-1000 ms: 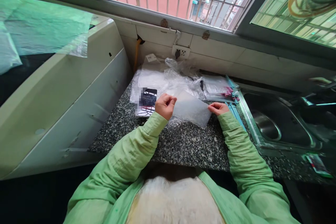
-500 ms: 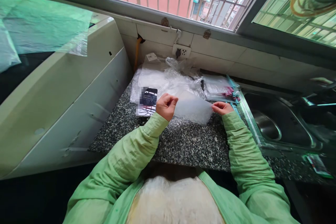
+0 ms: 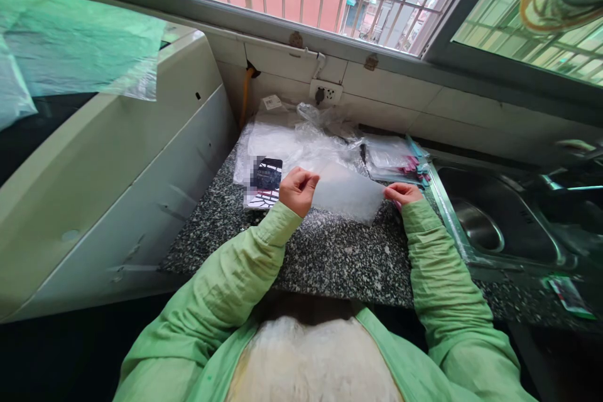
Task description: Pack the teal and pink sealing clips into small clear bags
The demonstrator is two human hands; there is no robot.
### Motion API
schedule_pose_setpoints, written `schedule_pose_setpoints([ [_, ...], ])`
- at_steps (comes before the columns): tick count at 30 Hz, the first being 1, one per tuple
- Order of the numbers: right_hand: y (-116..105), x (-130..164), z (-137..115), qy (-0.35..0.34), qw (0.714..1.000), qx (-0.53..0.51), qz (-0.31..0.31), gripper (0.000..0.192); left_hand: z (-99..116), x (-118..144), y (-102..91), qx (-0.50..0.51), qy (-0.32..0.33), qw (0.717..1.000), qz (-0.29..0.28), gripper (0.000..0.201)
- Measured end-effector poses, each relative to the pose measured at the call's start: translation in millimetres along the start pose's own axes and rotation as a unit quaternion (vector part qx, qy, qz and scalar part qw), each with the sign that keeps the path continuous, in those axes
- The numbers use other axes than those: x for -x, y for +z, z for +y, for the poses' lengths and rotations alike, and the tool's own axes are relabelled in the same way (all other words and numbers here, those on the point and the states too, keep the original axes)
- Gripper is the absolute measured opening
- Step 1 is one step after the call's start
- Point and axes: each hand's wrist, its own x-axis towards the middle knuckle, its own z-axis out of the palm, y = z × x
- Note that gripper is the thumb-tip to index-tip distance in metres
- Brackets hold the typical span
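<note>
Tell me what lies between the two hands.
In the head view, a clear plastic bag spans from the left hand to the right hand, each pinching an end.

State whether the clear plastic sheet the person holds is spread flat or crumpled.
Spread flat. The left hand and right hand pinch opposite ends of the plastic sheet, stretched between them above the counter.

your left hand [image 3: 298,190] sits just left of the frame's centre, curled into a loose fist with the thumb pressed against the bent forefinger in a pinch, knuckles toward you. your right hand [image 3: 402,193] lies right of centre at about the same height, fingers drawn together in a flatter pinch. both forearms, in green sleeves, rise from the bottom of the frame and angle inward toward each other.
</note>
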Motion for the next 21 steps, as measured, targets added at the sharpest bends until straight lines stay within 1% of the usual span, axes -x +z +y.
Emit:
schedule_pose_setpoints([
  [7, 1.7, 0.1, -1.9, -0.002, 1.0, 0.006, 0.002, 0.036, 0.4, 0.3, 0.3, 0.012, -0.002, 1.0, 0.002, 0.021],
  [11, 2.8, 0.8, -2.3, -0.007, 1.0, 0.013, 0.001, 0.034, -1.9, -1.9, 0.9, 0.025, -0.031, 0.999, 0.004, 0.02],
  [15, 2.3, 2.3, -2.6, -0.017, 0.999, 0.033, -0.019, 0.033, -5.5, -4.4, 0.9, 0.038, -0.068, 0.997, 0.007, 0.019],
  [21, 0.4, 4.3, -3.5, -0.016, 0.998, 0.026, -0.05, 0.036, -7.4, -3.7, 2.0, 0.044, -0.086, 0.995, -0.012, 0.02],
])
